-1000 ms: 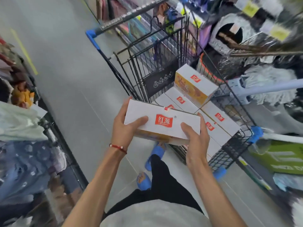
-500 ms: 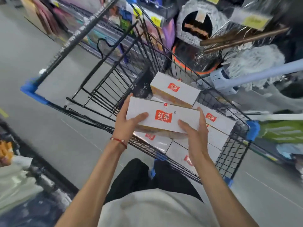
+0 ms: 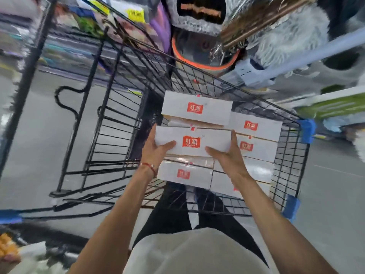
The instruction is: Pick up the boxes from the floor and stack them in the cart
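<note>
From the head camera I see my left hand (image 3: 156, 148) and right hand (image 3: 227, 155) with fingers clamped on the ends of a white box (image 3: 192, 141), held over the stacked boxes (image 3: 256, 135) inside the wire cart (image 3: 292, 155).

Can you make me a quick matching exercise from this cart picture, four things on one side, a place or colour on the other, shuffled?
Things:
1. held box
2. wrist string
3. cart corner guard
4. price tag

Descriptions:
A. yellow, on the shelf beyond the cart
B. blue
C. red, on the left hand
D. white with a red logo, between both hands, above the boxes in the cart

Pairs: 1-D, 2-C, 3-B, 4-A
</note>
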Tool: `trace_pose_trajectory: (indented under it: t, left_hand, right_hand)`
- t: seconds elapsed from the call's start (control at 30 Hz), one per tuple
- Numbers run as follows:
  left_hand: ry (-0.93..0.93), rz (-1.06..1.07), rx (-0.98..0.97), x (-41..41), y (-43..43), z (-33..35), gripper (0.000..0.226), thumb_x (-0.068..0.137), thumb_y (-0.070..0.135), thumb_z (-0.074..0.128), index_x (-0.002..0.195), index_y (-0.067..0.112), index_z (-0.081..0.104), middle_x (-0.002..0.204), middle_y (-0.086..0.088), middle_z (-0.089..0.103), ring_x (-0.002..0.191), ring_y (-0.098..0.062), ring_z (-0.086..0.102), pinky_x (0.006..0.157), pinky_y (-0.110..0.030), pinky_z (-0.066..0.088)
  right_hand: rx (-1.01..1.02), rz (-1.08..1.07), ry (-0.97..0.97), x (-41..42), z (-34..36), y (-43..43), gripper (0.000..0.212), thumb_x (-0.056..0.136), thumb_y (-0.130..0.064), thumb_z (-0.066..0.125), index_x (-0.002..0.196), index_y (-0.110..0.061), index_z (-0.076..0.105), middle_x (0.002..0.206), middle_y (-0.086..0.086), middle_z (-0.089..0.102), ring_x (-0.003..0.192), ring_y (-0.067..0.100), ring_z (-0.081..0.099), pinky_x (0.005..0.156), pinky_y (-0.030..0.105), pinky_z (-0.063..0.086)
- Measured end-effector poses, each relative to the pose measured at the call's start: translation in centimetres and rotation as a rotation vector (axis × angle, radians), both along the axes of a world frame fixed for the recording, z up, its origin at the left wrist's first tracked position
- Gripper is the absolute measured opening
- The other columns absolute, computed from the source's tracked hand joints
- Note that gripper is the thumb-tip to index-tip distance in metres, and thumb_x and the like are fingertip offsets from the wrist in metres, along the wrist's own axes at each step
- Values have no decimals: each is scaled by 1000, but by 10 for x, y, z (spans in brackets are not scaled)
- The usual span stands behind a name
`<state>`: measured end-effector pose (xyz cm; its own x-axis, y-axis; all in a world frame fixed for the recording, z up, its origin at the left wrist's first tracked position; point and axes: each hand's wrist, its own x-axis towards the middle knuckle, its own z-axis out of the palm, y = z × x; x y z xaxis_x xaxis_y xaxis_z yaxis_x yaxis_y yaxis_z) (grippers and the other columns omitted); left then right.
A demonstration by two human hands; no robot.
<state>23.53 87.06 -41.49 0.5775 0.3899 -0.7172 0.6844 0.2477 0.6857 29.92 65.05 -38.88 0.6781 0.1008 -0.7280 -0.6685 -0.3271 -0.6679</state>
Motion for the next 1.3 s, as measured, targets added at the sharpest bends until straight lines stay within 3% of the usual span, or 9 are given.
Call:
trace_pose_trajectory:
  t: [0.07, 0.2, 0.33, 0.4, 0.5, 0.63, 0.87, 1.0, 1.3]
  left_hand:
    - [13, -37, -1, 10, 8, -12, 76, 80, 10, 80, 143, 38, 48, 124, 4, 68, 105, -8, 67, 79, -25, 58]
    - [46, -147, 17, 27, 20, -27, 66, 81, 11, 78, 132, 44, 53, 123, 10, 68, 113, -13, 64, 98, -44, 55]
    - [89, -215, 41, 43, 25, -39, 65, 79, 11, 79, 129, 46, 55, 122, 13, 69, 123, -19, 59, 106, -53, 48]
    - [93, -224, 43, 50, 24, -39, 64, 80, 9, 79, 129, 42, 56, 123, 12, 68, 123, -19, 58, 106, -52, 49]
    - [91, -225, 41, 54, 25, -41, 64, 80, 8, 78, 129, 42, 55, 123, 10, 68, 124, -20, 58, 106, -50, 49]
    - [64, -218, 44, 52, 29, -42, 68, 77, 8, 80, 122, 53, 57, 121, 13, 69, 122, -20, 60, 103, -51, 51]
    - [41, -171, 26, 58, 26, -43, 65, 81, 1, 77, 123, 46, 55, 123, 7, 68, 122, -18, 60, 101, -41, 54]
    - [31, -161, 22, 58, 26, -44, 66, 82, 1, 76, 128, 41, 51, 123, 6, 66, 121, -18, 60, 94, -31, 55]
    - [-8, -170, 246, 46, 7, -33, 67, 82, 13, 80, 140, 24, 48, 132, -2, 63, 123, -20, 58, 103, -38, 47]
  right_hand:
    - [-36, 11, 13, 6, -14, 5, 92, 87, -16, 84, 156, -38, 27, 115, -36, 55, 97, -21, 51, 99, 18, 39]
    - [-77, -10, 10, 12, -31, 14, 90, 86, -13, 84, 153, -36, 30, 121, -27, 60, 103, -17, 53, 88, 11, 42]
    - [-113, -30, 12, 20, -39, 20, 97, 81, -10, 86, 156, -30, 28, 134, -13, 63, 121, 3, 60, 112, 39, 49]
    - [-125, -27, 2, 24, -41, 22, 102, 80, -10, 87, 158, -29, 25, 141, -9, 60, 129, 11, 57, 115, 46, 48]
    - [-137, -30, -13, 27, -42, 23, 99, 81, -7, 86, 156, -32, 27, 135, -11, 60, 118, 4, 57, 105, 37, 52]
    - [-153, -20, -24, 29, -44, 24, 101, 79, -6, 86, 157, -33, 28, 131, -13, 62, 120, 7, 58, 102, 32, 54]
    - [-137, -62, -2, 31, -48, 24, 99, 78, -7, 87, 157, -32, 32, 139, -9, 61, 130, 14, 57, 108, 50, 54]
    - [-145, -80, -27, 27, -48, 25, 89, 82, -8, 85, 154, -29, 37, 139, -6, 61, 131, 16, 56, 110, 44, 52]
    - [-142, -189, -151, -7, -43, 24, 56, 96, -12, 72, 147, -20, 49, 139, -1, 64, 128, 15, 60, 104, 31, 55]
